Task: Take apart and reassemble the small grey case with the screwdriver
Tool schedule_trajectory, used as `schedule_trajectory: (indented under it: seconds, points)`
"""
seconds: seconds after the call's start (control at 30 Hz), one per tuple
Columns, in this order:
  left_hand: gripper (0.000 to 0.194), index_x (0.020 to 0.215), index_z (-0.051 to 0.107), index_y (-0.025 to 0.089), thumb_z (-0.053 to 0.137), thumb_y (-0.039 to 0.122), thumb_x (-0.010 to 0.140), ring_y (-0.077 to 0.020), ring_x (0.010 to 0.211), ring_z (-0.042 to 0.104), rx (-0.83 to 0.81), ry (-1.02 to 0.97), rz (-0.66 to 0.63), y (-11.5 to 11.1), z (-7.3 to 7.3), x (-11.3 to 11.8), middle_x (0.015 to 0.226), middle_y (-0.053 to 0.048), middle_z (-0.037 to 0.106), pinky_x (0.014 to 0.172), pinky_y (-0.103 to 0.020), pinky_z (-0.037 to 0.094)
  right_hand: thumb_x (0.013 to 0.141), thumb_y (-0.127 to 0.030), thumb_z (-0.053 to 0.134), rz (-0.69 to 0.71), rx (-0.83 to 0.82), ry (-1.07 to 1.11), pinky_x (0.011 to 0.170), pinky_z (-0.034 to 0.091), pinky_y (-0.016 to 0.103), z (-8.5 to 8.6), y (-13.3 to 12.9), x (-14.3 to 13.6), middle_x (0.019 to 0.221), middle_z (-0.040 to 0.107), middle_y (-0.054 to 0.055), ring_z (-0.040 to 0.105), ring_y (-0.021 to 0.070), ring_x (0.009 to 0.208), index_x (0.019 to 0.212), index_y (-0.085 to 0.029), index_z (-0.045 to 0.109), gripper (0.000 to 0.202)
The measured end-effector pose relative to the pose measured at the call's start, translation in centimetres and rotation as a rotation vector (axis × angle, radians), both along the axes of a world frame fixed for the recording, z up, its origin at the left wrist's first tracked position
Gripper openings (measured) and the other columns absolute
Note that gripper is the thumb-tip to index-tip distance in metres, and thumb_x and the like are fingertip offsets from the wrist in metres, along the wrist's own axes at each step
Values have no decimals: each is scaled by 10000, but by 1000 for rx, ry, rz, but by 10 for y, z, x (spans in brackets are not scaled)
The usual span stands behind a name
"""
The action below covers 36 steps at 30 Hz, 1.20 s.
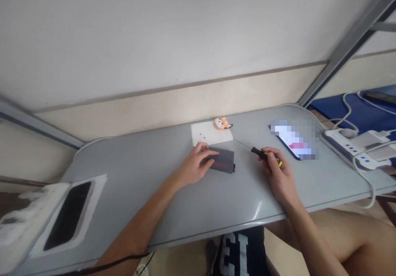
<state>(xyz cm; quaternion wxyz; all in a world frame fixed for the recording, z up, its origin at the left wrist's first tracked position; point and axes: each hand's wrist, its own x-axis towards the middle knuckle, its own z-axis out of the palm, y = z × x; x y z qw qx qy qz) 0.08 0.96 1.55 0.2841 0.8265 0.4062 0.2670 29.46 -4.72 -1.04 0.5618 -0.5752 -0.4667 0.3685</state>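
Observation:
My left hand [200, 163] grips the left end of a flat dark grey box [224, 160], its index finger and thumb lying over the top. The box lies on the table and has a small black part sticking out at its right corner. To the right, my right hand [276, 171] is closed around the black and yellow handle of a screwdriver [259, 152]. Its thin shaft points left, with the tip near a corner of a white sheet of paper [201, 131], apart from the box. A few tiny dark bits, too small to name, lie on the paper.
An orange and white animal-faced case [221, 123] with a metal clip sits on the paper. A lit phone [293, 140] lies right of it, near a white power strip [348, 148] with cables. At left, a dark phone [69, 214] lies on something white. A wall rises behind the grey table [133, 160].

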Motion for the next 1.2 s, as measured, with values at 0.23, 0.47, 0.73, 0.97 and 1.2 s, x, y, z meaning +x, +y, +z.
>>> schedule_trajectory:
  seconds: [0.23,0.47,0.73,0.97,1.2]
  points:
    - [269,1142,726,242,475,287,1057,-231,1198,682,-233,-200,10,12,-2,-10,1243,-62,746,1085,-431,513,968,-616,591,30,-95,-90,684,425,319,15,-3,-8,852,692,29,560,180,737,1068,-252,694,391]
    - [300,1032,731,237,447,325,1073,-218,1162,710,-240,-219,66,13,-5,-9,1200,-44,774,1069,-413,514,958,-573,631,156,-116,-153,786,473,327,18,-4,-11,942,770,43,662,213,871,1082,-242,757,375]
    - [286,1073,732,240,483,380,1062,-231,1117,702,-191,-158,114,8,-2,-9,1158,-51,759,1039,-427,531,987,-604,556,120,-133,-94,679,413,318,22,-6,-10,723,664,15,595,192,729,934,-226,719,416]
    - [183,1153,701,257,607,297,1001,-246,1186,642,-36,-67,8,-1,3,-5,1219,-71,703,1105,-480,491,975,-575,574,225,-252,-89,619,385,302,30,-10,-10,640,613,-3,538,164,623,839,-218,704,403]
    - [172,1133,702,252,608,239,991,-234,1184,632,28,-48,-19,-1,3,-4,1225,-74,696,1089,-470,491,974,-581,558,198,-244,-87,614,404,298,32,-8,-12,663,627,11,552,176,646,852,-215,709,414]
